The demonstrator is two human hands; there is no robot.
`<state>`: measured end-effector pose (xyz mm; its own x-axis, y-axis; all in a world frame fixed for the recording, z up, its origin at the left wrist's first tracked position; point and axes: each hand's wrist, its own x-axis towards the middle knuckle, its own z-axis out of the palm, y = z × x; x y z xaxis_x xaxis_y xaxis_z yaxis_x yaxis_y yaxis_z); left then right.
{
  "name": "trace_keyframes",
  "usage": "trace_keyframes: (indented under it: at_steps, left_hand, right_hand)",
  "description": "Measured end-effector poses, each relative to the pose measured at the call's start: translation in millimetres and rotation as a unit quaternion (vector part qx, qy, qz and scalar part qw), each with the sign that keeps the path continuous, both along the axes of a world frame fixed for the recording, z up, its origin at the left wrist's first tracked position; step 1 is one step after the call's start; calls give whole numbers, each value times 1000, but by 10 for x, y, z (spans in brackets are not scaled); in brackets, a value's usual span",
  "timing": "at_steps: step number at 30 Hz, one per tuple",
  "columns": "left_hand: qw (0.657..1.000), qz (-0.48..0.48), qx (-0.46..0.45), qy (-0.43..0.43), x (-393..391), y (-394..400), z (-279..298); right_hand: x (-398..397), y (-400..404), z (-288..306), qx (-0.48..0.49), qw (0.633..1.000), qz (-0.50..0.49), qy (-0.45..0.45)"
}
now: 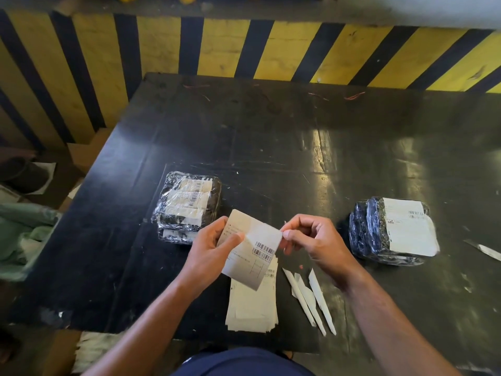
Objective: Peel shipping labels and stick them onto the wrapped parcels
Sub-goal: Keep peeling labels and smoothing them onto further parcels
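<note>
My left hand (214, 248) holds a white shipping label (257, 253) with barcodes above the black table (244, 131), thumb on its face. My right hand (311, 240) pinches the label's right edge between thumb and fingertips. Under the label lies a stack of more labels (252, 308). A plastic-wrapped dark parcel (187, 204) with small barcode stickers under the wrap sits just beyond my left hand. A second wrapped parcel (393, 232) at the right carries a large white label on top.
Three peeled backing strips (311, 299) lie right of the label stack. A white strip-like object (485, 249) lies at the right edge. A yellow and black striped wall (244, 47) stands behind the table. Boxes and green cloth (24, 234) sit left.
</note>
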<state>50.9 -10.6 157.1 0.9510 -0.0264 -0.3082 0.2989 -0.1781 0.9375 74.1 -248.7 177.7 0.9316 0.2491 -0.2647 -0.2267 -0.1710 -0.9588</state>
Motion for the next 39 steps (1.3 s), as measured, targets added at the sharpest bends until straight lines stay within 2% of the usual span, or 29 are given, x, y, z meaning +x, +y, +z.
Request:
trace_keyframes:
  at_steps: [23,24,27,28,31,33,39]
  left_hand:
    - [1000,-10,13,23,5,-42,-74]
    - [1000,-2,27,14,0,-51,-98]
    - [986,35,145,-74,-22,-79,-166]
    - [984,32,147,-93,-27,-93,-154]
    - [993,-56,67,-81,-40,-169,-106]
    - [991,-99,45,-81,-75,-244,-72]
    - [996,-71,6,-58,-98,-285,-104]
  right_hand:
    - [-23,-43,-95,41,999,4,35]
    - [-21,-42,-104,45,998,2,37]
    - [-12,-16,-128,62,997,-8,36]
    - [-14,-6,-135,64,997,-12,32]
    - [-32,24,-159,71,997,-10,23]
    - [-40,46,-186,76,997,-2,22]
    - [-66,89,-216,74,997,1,29]
